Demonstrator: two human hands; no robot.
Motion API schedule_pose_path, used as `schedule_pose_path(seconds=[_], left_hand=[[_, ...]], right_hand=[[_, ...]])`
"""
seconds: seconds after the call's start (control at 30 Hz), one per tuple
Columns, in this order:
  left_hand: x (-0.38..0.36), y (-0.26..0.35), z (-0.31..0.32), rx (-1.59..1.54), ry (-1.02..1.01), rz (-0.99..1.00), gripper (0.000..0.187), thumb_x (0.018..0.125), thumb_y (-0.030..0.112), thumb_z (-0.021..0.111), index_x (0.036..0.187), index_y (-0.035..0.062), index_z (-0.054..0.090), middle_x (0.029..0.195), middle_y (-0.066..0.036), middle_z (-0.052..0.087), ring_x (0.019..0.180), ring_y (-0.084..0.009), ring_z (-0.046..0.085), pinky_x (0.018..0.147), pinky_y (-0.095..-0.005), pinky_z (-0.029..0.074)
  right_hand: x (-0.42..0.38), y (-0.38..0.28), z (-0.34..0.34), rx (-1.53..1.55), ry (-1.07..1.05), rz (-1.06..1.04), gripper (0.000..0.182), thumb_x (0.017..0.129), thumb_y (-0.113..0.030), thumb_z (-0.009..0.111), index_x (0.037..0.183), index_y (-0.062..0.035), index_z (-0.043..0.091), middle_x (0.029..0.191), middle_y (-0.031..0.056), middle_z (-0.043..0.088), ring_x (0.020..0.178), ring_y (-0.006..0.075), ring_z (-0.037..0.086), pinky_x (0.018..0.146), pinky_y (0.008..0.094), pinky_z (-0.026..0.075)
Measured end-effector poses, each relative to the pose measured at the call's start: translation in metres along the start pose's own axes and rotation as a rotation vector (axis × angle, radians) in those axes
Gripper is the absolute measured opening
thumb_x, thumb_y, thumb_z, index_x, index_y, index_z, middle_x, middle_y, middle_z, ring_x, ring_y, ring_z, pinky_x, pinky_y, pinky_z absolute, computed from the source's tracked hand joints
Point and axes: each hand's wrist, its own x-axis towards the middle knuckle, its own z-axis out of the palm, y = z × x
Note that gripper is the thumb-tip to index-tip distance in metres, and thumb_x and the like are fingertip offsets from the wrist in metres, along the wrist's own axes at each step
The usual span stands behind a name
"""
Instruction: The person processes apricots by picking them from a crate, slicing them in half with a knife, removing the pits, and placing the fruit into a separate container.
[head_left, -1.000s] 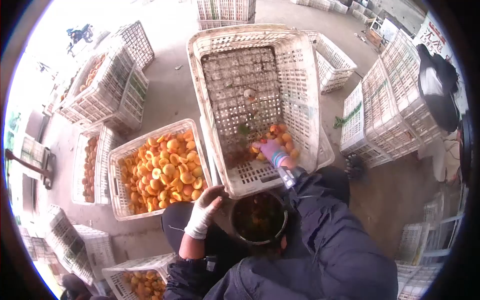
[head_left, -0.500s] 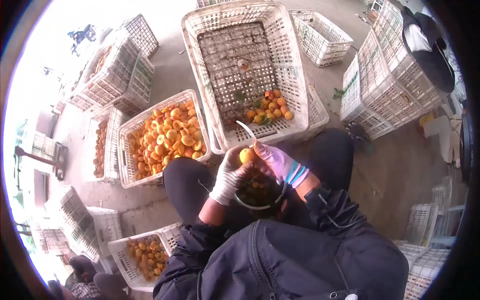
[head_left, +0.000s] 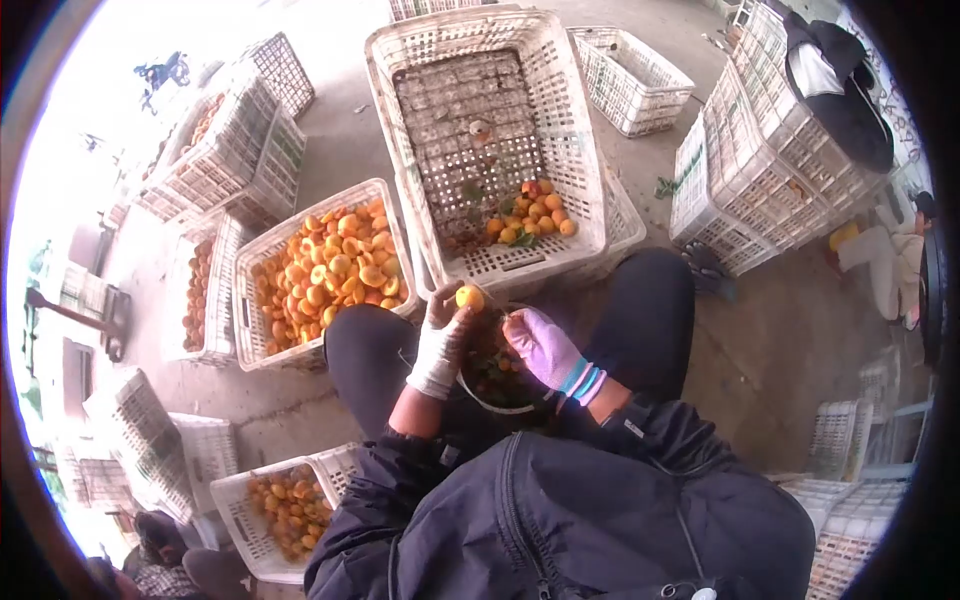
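My left hand (head_left: 436,352), in a white glove, is closed around a yellow-orange apricot (head_left: 469,297), which shows above the thumb. Close by on the right, my right hand (head_left: 545,350) wears a pinkish-purple glove with blue cuff stripes. Its fingers are closed on a thin, curved knife (head_left: 490,303), whose blade points toward the apricot and is hard to make out. Between my knees, below both hands, is a bucket (head_left: 500,408) with a pale rim and dark, reddish and green contents. In front of me a tilted white crate (head_left: 600,200) holds several whole apricots (head_left: 537,212) and some leaves.
To the left stands a crate (head_left: 240,310) full of halved apricots (head_left: 335,265). Another crate (head_left: 235,500) with apricots is at lower left. Stacked crates (head_left: 740,160) with a dark garment (head_left: 845,100) rise at right. A person (head_left: 165,560) is partly visible at lower left.
My left hand has moved slightly left and up with the apricot. My right hand has drawn apart from it, and the knife has swung down from pointing upward.
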Motion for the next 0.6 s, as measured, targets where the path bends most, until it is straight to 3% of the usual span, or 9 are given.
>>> schedule_pose_path(seconds=[0.03,0.13,0.27,0.6], left_hand=[[0.001,-0.002,-0.002,0.015,0.006,0.014,0.045,0.087,0.011,0.066,0.127,0.0084,0.046,0.112,-0.009,0.055,0.1,-0.0203,0.056,0.088,-0.0331,0.048],[0.004,-0.009,-0.013,0.051,0.01,0.064,0.046,0.086,0.008,0.067,0.126,0.007,0.047,0.113,-0.008,0.056,0.103,-0.02,0.055,0.09,-0.0326,0.047],[0.014,-0.022,-0.026,0.128,0.03,0.204,0.046,0.083,0.003,0.069,0.125,0.0027,0.049,0.113,-0.007,0.058,0.104,-0.0174,0.055,0.092,-0.0304,0.046],[0.002,-0.007,-0.011,0.207,0.048,0.167,0.043,0.081,0.002,0.071,0.121,0.0026,0.054,0.112,-0.005,0.06,0.102,-0.0143,0.057,0.091,-0.0273,0.046]], right_hand=[[0.0,-0.002,0.001,-0.106,0.042,-0.056,0.031,0.094,-0.03,0.056,0.103,-0.0001,0.056,0.084,0.0175,0.066,0.077,0.03,0.065,0.067,0.036,0.05],[0.001,0.006,0.009,-0.135,0.075,-0.129,0.029,0.094,-0.028,0.056,0.101,-0.0005,0.057,0.085,0.0187,0.066,0.081,0.0342,0.064,0.068,0.0386,0.05],[0.004,0.009,0.015,-0.066,0.025,-0.053,0.026,0.093,-0.027,0.056,0.098,-0.0011,0.057,0.087,0.0193,0.066,0.084,0.0367,0.063,0.068,0.0405,0.049],[0.01,-0.005,0.017,-0.358,0.069,-0.123,0.025,0.093,-0.028,0.055,0.093,-0.0028,0.056,0.084,0.0188,0.065,0.082,0.0388,0.062,0.066,0.0447,0.049]])
